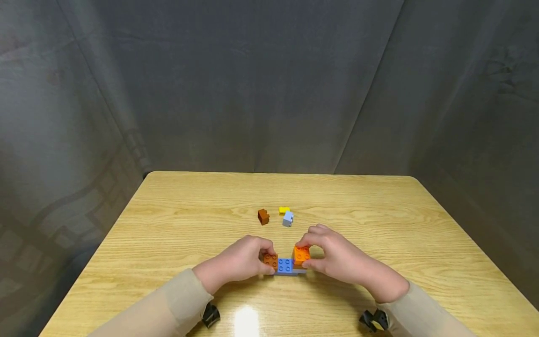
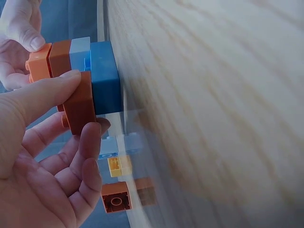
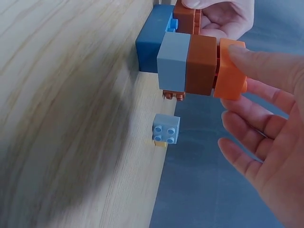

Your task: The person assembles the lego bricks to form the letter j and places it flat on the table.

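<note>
Three bricks [image 1: 287, 218] behind brick stack [image 1: 285, 266]

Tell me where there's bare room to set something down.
Bare table lies left of the loose brown brick, right of the loose pale-blue brick, and between the yellow brick and the far edge. It's crowded around the blue brick, between the left hand and right hand.

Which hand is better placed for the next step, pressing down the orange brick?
Probably the right hand: it pinches the orange brick directly above the stacked brown brick. The left hand grips another brown brick at the opposite end of the blue brick.
</note>
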{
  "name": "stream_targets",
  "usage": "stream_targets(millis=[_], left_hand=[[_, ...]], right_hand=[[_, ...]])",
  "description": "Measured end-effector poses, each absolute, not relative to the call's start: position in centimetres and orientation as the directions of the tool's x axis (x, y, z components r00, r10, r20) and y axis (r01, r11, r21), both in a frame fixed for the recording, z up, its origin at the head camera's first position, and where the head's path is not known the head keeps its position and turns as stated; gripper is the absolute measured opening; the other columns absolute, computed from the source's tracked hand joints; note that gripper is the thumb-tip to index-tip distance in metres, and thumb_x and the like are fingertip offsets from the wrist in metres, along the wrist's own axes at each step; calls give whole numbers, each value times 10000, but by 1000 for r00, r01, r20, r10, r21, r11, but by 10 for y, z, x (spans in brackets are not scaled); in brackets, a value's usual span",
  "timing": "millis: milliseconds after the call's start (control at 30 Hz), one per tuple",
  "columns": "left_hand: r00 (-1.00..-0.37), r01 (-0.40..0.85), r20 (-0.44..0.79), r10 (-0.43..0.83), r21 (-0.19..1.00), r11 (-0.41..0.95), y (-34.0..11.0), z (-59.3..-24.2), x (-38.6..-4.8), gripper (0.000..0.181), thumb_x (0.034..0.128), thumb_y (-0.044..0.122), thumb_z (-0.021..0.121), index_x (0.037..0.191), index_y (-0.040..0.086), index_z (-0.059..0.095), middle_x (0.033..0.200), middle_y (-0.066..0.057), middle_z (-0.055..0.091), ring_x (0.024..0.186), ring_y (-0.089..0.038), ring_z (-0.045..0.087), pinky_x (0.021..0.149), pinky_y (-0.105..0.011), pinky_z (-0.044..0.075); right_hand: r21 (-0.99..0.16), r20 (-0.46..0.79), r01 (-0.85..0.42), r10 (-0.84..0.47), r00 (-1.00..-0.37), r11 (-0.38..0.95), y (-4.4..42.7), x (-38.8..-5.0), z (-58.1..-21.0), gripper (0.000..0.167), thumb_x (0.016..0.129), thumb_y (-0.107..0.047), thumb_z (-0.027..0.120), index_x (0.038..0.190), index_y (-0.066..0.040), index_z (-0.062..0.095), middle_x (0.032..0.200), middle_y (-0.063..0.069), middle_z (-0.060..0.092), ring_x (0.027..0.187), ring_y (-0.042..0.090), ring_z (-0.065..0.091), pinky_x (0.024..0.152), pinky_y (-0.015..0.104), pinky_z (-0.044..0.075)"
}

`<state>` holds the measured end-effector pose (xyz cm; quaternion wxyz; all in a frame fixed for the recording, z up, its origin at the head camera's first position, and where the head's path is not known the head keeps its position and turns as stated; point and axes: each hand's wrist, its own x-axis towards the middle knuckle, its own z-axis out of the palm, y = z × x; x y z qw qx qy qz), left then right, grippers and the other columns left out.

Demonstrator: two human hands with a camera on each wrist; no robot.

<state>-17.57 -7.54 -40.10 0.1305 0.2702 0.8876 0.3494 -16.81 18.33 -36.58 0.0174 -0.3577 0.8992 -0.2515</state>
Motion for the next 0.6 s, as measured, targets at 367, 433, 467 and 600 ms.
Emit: stream_targets(millis=[367, 433, 467, 600], left_hand=[[-823, 382, -47, 566, 692, 612, -76, -400, -176, 193, 787, 208, 847, 918, 207, 706, 812, 136, 613, 739, -80, 544, 688, -288, 456], [-822, 385, -47, 567, 689, 615, -76, -400, -176, 192, 789, 213, 846, 921, 207, 707, 817, 138, 613, 745, -80, 544, 695, -288, 456], [-821, 386, -47, 568, 688, 615, -76, -400, -176, 192, 789, 213, 847, 921, 206, 707, 818, 137, 614, 746, -80, 545, 696, -288, 456], [-821, 385, -51, 568, 686, 618, -75, -401, -176, 199, 788, 215, 847, 930, 206, 710, 822, 141, 611, 745, -80, 544, 694, -289, 454]], right_hand=[[-523, 146, -625, -661, -736, 580, 181, -169, -368, 295, 810, -131, 830, 1064, -217, 705, 1020, -146, 582, 979, 106, 546, 842, 395, 503], [-543, 146, -614, -656, -741, 573, 181, -169, -369, 288, 810, -132, 830, 1056, -215, 703, 1009, -143, 580, 963, 116, 549, 833, 391, 504], [-552, 146, -610, -653, -743, 569, 181, -169, -369, 286, 810, -131, 831, 1052, -213, 701, 1002, -140, 578, 956, 115, 550, 829, 390, 504], [-573, 146, -591, -639, -755, 568, 182, -167, -372, 290, 806, -116, 831, 1045, -209, 696, 989, -126, 570, 941, 131, 563, 827, 398, 508]])
